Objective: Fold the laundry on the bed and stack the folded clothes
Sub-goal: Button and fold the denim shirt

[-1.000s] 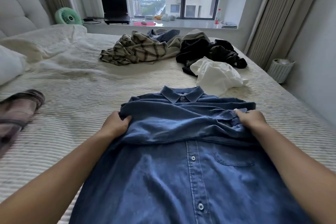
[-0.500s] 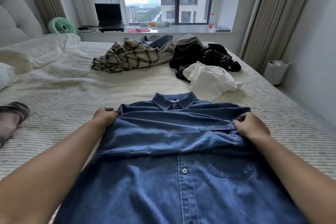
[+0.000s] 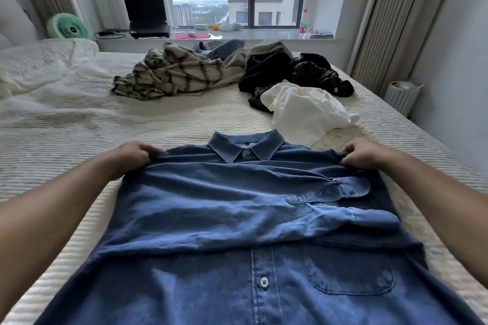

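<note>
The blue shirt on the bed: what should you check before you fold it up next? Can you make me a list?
1. Both hands have a hold: left hand and right hand each pinch a shoulder of the blue shirt. Ok.
2. Sleeves tucked in: both lie across the chest, cuffs toward the right side. Ok.
3. Collar flat and buttoned: ok.
4. Fabric smooth: ripples run across the sleeves. Not ok.
5. Room to fold: the white garment lies just beyond the collar, close to the right shoulder. Not ok, probably worth keeping clear of it.
6. Bottom hem straight: it is out of view. Cannot tell.
</note>
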